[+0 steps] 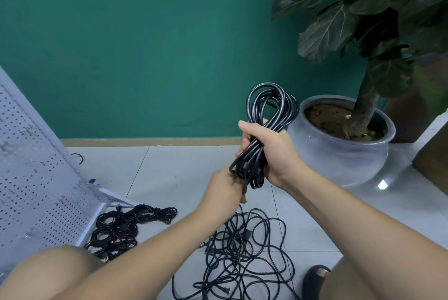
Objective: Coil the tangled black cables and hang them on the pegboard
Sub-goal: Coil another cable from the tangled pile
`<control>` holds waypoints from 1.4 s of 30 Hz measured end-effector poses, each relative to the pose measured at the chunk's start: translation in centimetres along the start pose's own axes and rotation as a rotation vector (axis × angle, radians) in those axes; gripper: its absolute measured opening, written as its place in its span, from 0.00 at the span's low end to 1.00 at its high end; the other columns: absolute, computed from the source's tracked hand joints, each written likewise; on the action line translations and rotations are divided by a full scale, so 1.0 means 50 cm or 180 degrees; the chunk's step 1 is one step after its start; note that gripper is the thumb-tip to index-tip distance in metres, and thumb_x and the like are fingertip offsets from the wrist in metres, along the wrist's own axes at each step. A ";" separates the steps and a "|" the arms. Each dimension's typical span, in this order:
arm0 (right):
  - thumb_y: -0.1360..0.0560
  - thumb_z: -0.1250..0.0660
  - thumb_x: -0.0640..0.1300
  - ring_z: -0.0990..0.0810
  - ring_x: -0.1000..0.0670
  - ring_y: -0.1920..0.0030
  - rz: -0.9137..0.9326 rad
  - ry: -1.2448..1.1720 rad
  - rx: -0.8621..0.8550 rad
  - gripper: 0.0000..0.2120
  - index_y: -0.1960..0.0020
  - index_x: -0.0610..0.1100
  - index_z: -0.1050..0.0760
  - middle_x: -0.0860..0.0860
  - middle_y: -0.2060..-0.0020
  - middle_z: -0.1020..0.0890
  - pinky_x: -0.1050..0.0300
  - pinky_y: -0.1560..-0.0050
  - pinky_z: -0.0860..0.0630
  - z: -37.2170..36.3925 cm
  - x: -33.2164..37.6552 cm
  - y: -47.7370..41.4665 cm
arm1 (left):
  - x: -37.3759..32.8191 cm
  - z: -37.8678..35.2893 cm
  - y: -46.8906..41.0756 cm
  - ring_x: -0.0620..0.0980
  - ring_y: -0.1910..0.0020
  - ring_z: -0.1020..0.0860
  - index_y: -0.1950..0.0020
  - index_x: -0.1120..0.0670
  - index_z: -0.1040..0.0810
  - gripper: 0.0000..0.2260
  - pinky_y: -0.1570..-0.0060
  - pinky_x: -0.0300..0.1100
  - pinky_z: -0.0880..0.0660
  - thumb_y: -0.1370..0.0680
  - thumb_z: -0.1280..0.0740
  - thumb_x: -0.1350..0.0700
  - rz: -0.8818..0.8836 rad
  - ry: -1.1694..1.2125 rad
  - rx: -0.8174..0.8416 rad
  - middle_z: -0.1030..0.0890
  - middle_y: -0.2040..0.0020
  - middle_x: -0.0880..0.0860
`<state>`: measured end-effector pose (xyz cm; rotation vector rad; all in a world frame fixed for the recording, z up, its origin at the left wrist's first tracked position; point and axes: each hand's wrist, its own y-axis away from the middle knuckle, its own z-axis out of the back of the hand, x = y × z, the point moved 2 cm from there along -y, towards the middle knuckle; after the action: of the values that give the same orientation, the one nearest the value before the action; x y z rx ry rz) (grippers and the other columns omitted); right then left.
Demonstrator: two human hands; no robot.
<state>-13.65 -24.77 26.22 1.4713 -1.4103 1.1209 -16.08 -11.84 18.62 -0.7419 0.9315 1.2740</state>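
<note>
My right hand (269, 152) wraps tight round the coiled cable (271, 106) at frame centre, and my left hand (223, 190) pinches its lower end just beneath. The tangled cables (242, 251) lie bottom centre, with the pegboard (36, 178) at left.

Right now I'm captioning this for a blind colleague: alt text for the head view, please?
The right hand grips a coiled black cable upright while the left hand holds its lower end. On the tiled floor lie a tangled cable pile and coiled bundles beside a white pegboard; a potted plant stands at right.
</note>
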 end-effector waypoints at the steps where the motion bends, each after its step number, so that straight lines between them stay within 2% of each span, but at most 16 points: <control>1: 0.19 0.28 0.41 0.24 0.43 0.70 0.0099 0.0096 -0.0133 0.18 0.64 0.38 0.29 0.44 0.72 0.25 0.52 0.62 0.24 -0.002 -0.003 -0.002 | 0.006 -0.015 0.005 0.47 0.74 0.25 0.62 0.60 0.23 0.14 0.65 0.50 0.23 0.19 0.42 0.66 0.0094 -0.0054 0.0017 0.22 0.69 0.58; 3: 0.21 0.26 0.44 0.26 0.45 0.70 0.0271 0.0294 -0.0432 0.18 0.62 0.37 0.29 0.44 0.71 0.25 0.52 0.60 0.27 -0.007 -0.009 -0.006 | 0.013 -0.039 0.014 0.52 0.72 0.24 0.59 0.63 0.25 0.11 0.64 0.57 0.21 0.20 0.41 0.60 0.0188 -0.0013 0.0078 0.23 0.67 0.59; 6: 0.25 0.25 0.49 0.32 0.47 0.64 0.0438 0.0446 -0.0916 0.21 0.59 0.37 0.32 0.45 0.65 0.31 0.50 0.57 0.32 -0.002 -0.011 -0.017 | 0.007 -0.057 0.036 0.53 0.70 0.24 0.50 0.55 0.22 0.16 0.61 0.57 0.20 0.17 0.41 0.45 0.0080 0.0001 0.0378 0.22 0.66 0.53; 8: 0.22 0.25 0.46 0.33 0.50 0.66 0.0495 0.0618 -0.1212 0.17 0.59 0.44 0.33 0.50 0.68 0.32 0.57 0.62 0.32 0.010 0.002 -0.027 | -0.003 -0.062 0.055 0.51 0.69 0.24 0.45 0.50 0.21 0.15 0.61 0.55 0.21 0.13 0.42 0.43 -0.0090 -0.0285 0.0681 0.21 0.66 0.45; 10: 0.21 0.27 0.44 0.36 0.54 0.71 0.0495 0.0799 -0.1409 0.18 0.60 0.47 0.36 0.56 0.72 0.34 0.61 0.69 0.34 0.029 0.015 -0.041 | -0.016 -0.062 0.068 0.50 0.68 0.24 0.48 0.51 0.22 0.14 0.59 0.53 0.21 0.12 0.41 0.44 -0.0305 -0.0696 0.0847 0.19 0.65 0.40; 13: 0.23 0.30 0.45 0.40 0.51 0.69 0.0446 0.1323 -0.1413 0.19 0.63 0.49 0.40 0.54 0.72 0.38 0.56 0.68 0.39 0.056 0.024 -0.065 | -0.041 -0.033 0.072 0.47 0.67 0.26 0.56 0.52 0.25 0.15 0.62 0.46 0.26 0.14 0.36 0.44 -0.0603 -0.1169 0.0782 0.23 0.66 0.47; 17: 0.24 0.32 0.44 0.42 0.50 0.68 0.0307 0.2108 -0.1176 0.20 0.64 0.50 0.43 0.57 0.74 0.39 0.53 0.66 0.41 0.079 0.028 -0.077 | -0.087 0.049 0.072 0.46 0.73 0.34 0.61 0.54 0.23 0.17 0.71 0.42 0.37 0.19 0.28 0.44 -0.0465 -0.0768 0.0824 0.30 0.72 0.46; 20: 0.24 0.31 0.46 0.39 0.50 0.67 0.0226 0.2594 -0.0786 0.20 0.64 0.48 0.41 0.52 0.70 0.35 0.52 0.65 0.38 0.082 0.017 -0.079 | -0.118 0.130 0.059 0.49 0.72 0.38 0.65 0.54 0.26 0.20 0.71 0.42 0.43 0.22 0.22 0.47 -0.0390 0.0014 0.0668 0.33 0.72 0.49; 25: 0.21 0.29 0.46 0.32 0.54 0.66 0.0268 0.2805 0.0341 0.15 0.59 0.40 0.31 0.55 0.69 0.29 0.52 0.61 0.31 0.040 -0.029 -0.048 | -0.138 0.217 0.023 0.51 0.67 0.33 0.62 0.59 0.22 0.17 0.67 0.41 0.36 0.25 0.21 0.50 -0.0771 0.0682 -0.0188 0.29 0.69 0.54; 28: 0.22 0.28 0.44 0.32 0.54 0.64 0.0318 0.2817 0.0921 0.13 0.53 0.37 0.30 0.53 0.65 0.29 0.51 0.61 0.31 -0.002 -0.043 -0.012 | -0.136 0.227 0.001 0.46 0.62 0.27 0.60 0.55 0.19 0.11 0.59 0.35 0.30 0.23 0.21 0.52 -0.1165 0.0301 -0.0608 0.25 0.60 0.52; 30: 0.22 0.27 0.46 0.29 0.54 0.60 0.0341 0.2626 0.1184 0.15 0.50 0.36 0.29 0.51 0.61 0.28 0.48 0.57 0.28 -0.023 -0.048 0.006 | -0.130 0.229 -0.014 0.42 0.49 0.23 0.59 0.49 0.20 0.10 0.47 0.34 0.28 0.24 0.20 0.51 -0.1468 0.0102 -0.0632 0.24 0.49 0.51; 32: 0.21 0.26 0.44 0.30 0.54 0.60 0.0200 0.2387 0.1316 0.16 0.53 0.35 0.31 0.51 0.61 0.29 0.49 0.58 0.30 -0.034 -0.051 0.018 | -0.124 0.228 -0.029 0.41 0.38 0.24 0.58 0.46 0.21 0.10 0.39 0.36 0.28 0.26 0.21 0.48 -0.1592 0.0030 -0.0586 0.24 0.41 0.50; 34: 0.20 0.26 0.41 0.33 0.54 0.63 0.0042 0.2275 0.1484 0.17 0.57 0.37 0.33 0.53 0.64 0.31 0.55 0.61 0.34 -0.041 -0.050 0.028 | -0.122 0.221 -0.040 0.44 0.35 0.24 0.57 0.46 0.23 0.11 0.37 0.35 0.29 0.26 0.23 0.47 -0.1752 -0.0152 -0.0594 0.24 0.38 0.51; 38: 0.19 0.26 0.40 0.29 0.59 0.66 -0.0050 0.2291 0.1618 0.13 0.58 0.44 0.28 0.60 0.68 0.26 0.59 0.59 0.31 -0.043 -0.048 0.032 | -0.123 0.206 -0.048 0.42 0.45 0.19 0.52 0.48 0.30 0.16 0.44 0.42 0.20 0.23 0.23 0.46 -0.1524 0.0016 -0.0392 0.21 0.37 0.49; 40: 0.19 0.25 0.41 0.21 0.62 0.57 0.0011 0.2315 0.1686 0.09 0.48 0.53 0.23 0.64 0.59 0.18 0.61 0.49 0.25 -0.042 -0.046 0.032 | -0.120 0.203 -0.050 0.42 0.49 0.17 0.43 0.48 0.33 0.22 0.45 0.46 0.19 0.23 0.21 0.47 -0.0979 0.0260 -0.0228 0.15 0.41 0.44; 42: 0.20 0.25 0.46 0.18 0.56 0.45 0.0097 0.2441 0.1776 0.11 0.39 0.52 0.22 0.59 0.48 0.15 0.56 0.38 0.23 -0.041 -0.044 0.031 | -0.113 0.200 -0.051 0.49 0.57 0.14 0.35 0.45 0.31 0.29 0.45 0.50 0.18 0.27 0.19 0.42 -0.0495 0.0572 -0.0095 0.12 0.53 0.45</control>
<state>-15.32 -22.28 24.69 1.1446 -0.6044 1.9346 -12.17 -6.03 28.09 -0.9456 0.9808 1.0998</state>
